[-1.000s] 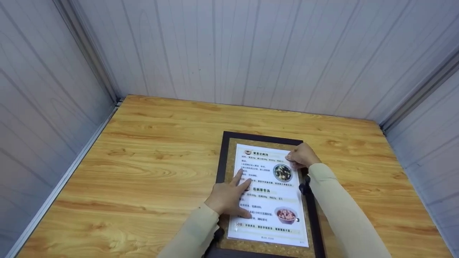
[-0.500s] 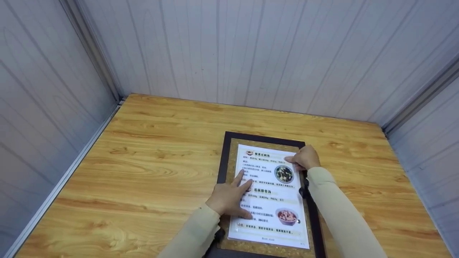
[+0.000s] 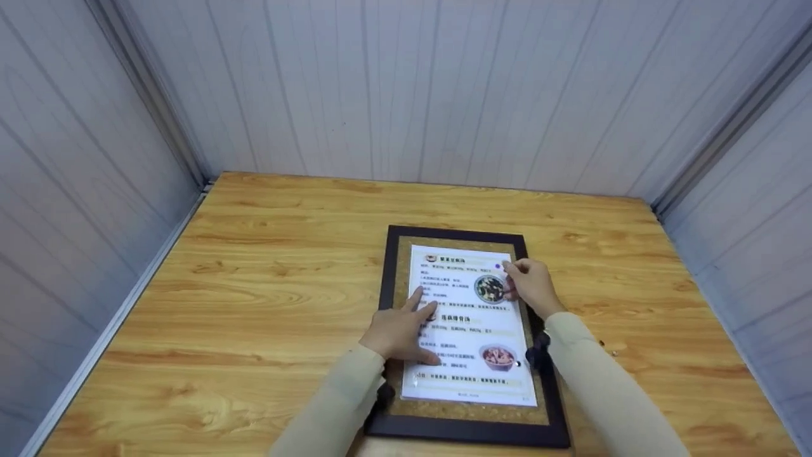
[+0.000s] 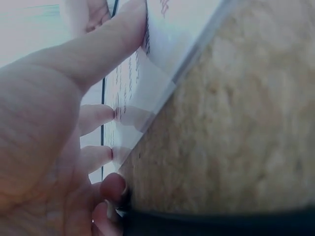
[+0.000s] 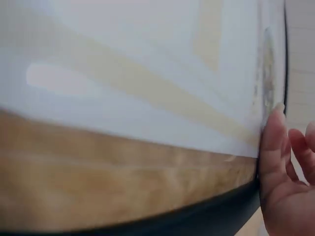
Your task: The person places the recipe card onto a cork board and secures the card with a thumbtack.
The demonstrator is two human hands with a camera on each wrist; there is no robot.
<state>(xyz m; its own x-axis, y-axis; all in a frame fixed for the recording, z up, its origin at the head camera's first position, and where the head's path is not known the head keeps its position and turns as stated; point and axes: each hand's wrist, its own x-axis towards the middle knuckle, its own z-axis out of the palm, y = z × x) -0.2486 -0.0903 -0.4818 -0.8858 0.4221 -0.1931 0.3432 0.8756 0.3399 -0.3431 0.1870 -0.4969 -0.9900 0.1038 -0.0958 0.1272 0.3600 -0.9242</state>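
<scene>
While a wood-grain tabletop [image 3: 254, 285] spreads at left, a person's left hand [image 3: 397, 332] rests, fingers splayed, on the left side of a laminated recipe sheet [image 3: 477, 331] lying on a dark-framed corkboard [image 3: 482, 412]; near the sheet's upper right corner, a round blue pin head [image 3: 498, 266] shows just beside the right hand [image 3: 533, 285], its loosely bent fingers parted and ungripping

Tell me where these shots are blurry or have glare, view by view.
Head view: fairly even light, headings on the sheet stand out, smaller print soft; left wrist view: upper left washed out, cork board blurred in the foreground; right wrist view: a bright glare patch towards the left of the sheet, its print smeared and unreadable.
</scene>
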